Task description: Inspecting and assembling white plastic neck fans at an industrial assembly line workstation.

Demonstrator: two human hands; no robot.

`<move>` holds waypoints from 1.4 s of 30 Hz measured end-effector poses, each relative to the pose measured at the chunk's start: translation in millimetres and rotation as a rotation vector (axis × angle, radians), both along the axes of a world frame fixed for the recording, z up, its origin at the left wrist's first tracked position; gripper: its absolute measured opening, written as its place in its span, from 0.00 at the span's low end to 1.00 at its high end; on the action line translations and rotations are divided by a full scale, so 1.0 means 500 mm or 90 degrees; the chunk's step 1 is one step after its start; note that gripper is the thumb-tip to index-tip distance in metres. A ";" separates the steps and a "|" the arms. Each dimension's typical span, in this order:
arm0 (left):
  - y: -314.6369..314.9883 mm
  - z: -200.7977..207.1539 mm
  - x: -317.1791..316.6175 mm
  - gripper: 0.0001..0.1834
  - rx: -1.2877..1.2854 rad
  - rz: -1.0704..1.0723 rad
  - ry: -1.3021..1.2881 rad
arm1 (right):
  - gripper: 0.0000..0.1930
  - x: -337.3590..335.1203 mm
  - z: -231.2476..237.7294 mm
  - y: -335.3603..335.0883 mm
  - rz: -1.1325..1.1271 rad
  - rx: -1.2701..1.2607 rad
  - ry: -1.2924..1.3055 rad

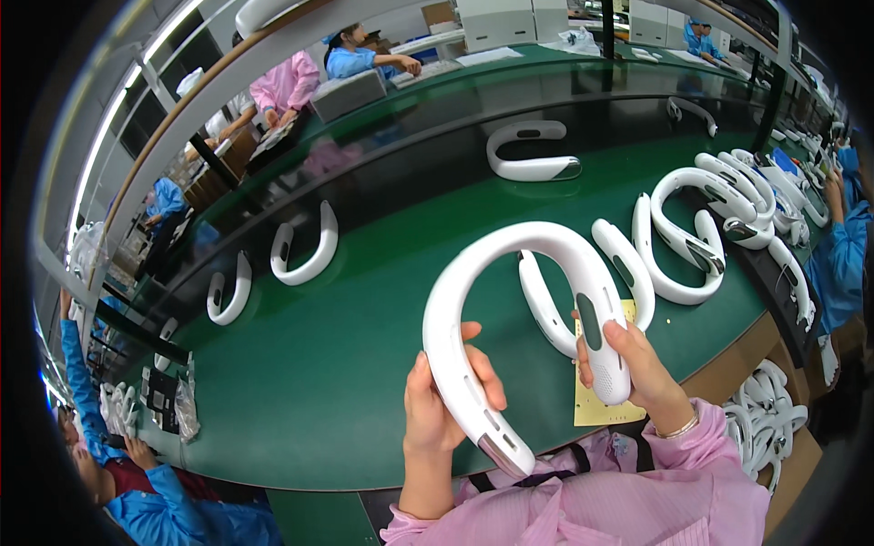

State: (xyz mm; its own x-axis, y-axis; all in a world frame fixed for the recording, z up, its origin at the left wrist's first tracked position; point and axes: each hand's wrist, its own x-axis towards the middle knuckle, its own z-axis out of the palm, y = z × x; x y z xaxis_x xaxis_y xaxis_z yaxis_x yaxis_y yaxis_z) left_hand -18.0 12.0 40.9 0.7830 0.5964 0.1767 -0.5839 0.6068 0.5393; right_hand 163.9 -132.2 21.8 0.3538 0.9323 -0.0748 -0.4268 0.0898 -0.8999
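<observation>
**Left hand [435, 405] and right hand [648, 371] are gripping a white U-shaped neckband device [528, 238] over a green workbench [300, 391]**

Taking the held neckband as the clock's centre and twelve as away from the wearer, the green surface is stretching broadly from nine o'clock round to two, with a black strip [391, 164] running along its far side. Beyond, co-workers in blue and pink are working at other benches between ten and one o'clock, and a metal frame rail [173, 114] is crossing the room at ten.

The neckband is sitting between the two hands, its arch pointing to twelve and its open ends facing the wearer. The left hand is closing its thumb and fingers around the arm at eight o'clock; the right hand is pinching the speckled-grille end at four, thumb in front and fingers behind.

A yellow sheet [601, 415] is lying beneath the right hand, partly covered. Another neckband [622, 253] is lying just beyond, between one and two o'clock, the held one blocking part of it. A cluster of neckbands [715, 187] is crowding two o'clock, a single neckband [528, 168] is lying at twelve, and two more [314, 270] are resting towards ten. A clear plastic bag [186, 411] is lying at nine, and a cardboard box [801, 469] is holding white neckbands between three and four.
</observation>
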 end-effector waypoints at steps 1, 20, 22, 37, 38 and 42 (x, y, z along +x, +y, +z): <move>-0.005 0.011 0.006 0.24 0.000 0.024 0.011 | 0.19 0.001 -0.004 0.003 0.014 -0.012 0.041; -0.095 0.146 0.044 0.25 0.240 0.163 0.325 | 0.24 -0.021 -0.054 0.056 0.087 -0.075 0.123; -0.095 0.146 0.041 0.26 0.246 0.157 0.325 | 0.23 -0.023 -0.054 0.055 0.087 -0.076 0.125; -0.019 0.054 -0.012 0.31 0.165 0.033 0.164 | 0.24 -0.001 -0.058 0.016 0.043 0.013 0.116; -0.011 0.042 -0.018 0.32 0.222 0.137 0.215 | 0.26 0.006 -0.055 0.004 0.046 0.019 0.060; 0.020 -0.040 -0.006 0.27 0.224 0.325 0.302 | 0.31 -0.013 0.015 -0.013 0.040 0.062 -0.234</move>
State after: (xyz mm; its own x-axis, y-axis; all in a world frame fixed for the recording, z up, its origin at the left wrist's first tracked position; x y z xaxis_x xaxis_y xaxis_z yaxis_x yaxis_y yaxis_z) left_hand -21.1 22.1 20.8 0.4660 0.8740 0.1376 -0.4043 0.0720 0.9118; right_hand 157.4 -139.0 29.5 0.2818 0.9497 0.1364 -0.0853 0.1664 -0.9824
